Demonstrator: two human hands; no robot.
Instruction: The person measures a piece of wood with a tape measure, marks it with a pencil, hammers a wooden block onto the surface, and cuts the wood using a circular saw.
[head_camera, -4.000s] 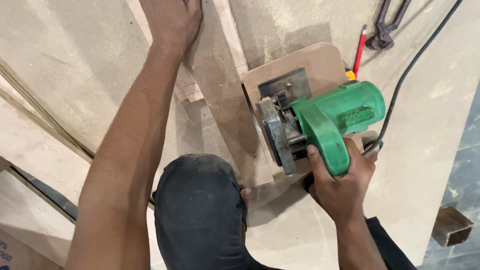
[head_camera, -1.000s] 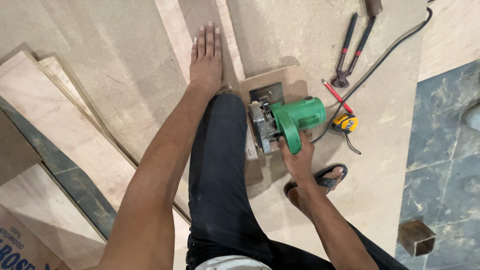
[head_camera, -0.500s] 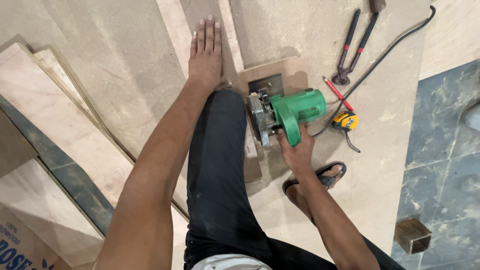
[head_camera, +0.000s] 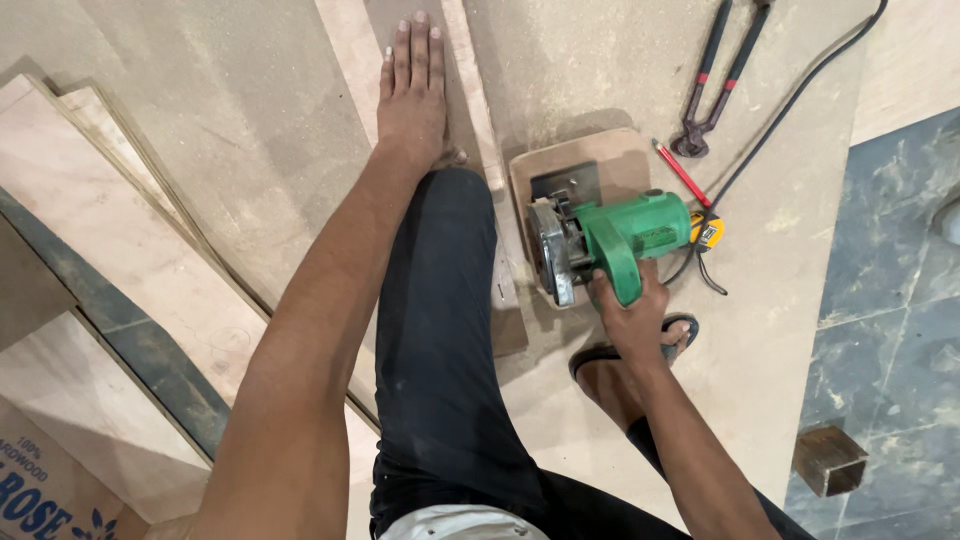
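Observation:
My left hand (head_camera: 412, 95) lies flat, fingers spread, on a narrow plywood strip (head_camera: 470, 70) that runs up the middle of the view. My right hand (head_camera: 628, 310) grips the handle of a green circular saw (head_camera: 610, 240). The saw rests on a small rounded wooden base (head_camera: 590, 160) just right of the strip, with its blade facing the strip. My knee in dark trousers (head_camera: 440, 300) rests over the strip's near end. A sandalled foot (head_camera: 620, 365) shows below the saw.
Red-handled pincers (head_camera: 715, 75), a red pencil (head_camera: 682, 172) and a yellow tape measure (head_camera: 708, 232) lie right of the saw. Its black cord (head_camera: 800, 95) runs to the upper right. Plywood boards (head_camera: 110, 240) are stacked at left. A small wooden block (head_camera: 828, 460) sits on the blue tiles.
The view has pulled back since four seconds ago. Over the last second the saw and my right hand have moved slightly forward along the strip; my left hand stays flat.

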